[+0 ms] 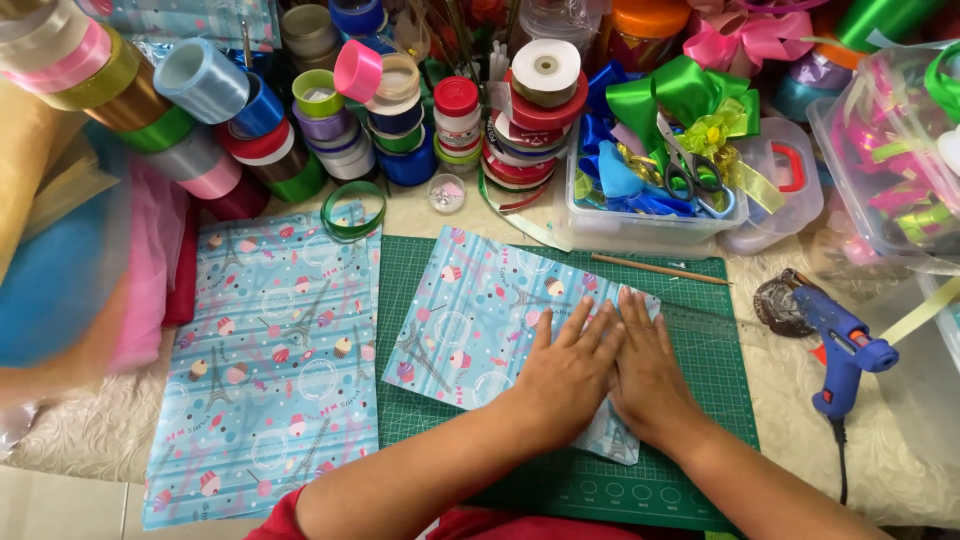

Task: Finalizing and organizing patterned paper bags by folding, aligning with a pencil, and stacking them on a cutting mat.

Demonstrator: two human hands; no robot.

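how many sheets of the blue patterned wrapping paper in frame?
2. One sheet lies flat on the left, partly off the green cutting mat. The other sheet is on the mat, pressed down by the left hand and right hand. More could be hidden underneath.

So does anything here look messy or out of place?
Mostly the ribbon spools at the back: they are heaped, several tipped on their sides. The paper under the left hand and right hand lies askew on the green mat. Nothing looks spilled or torn.
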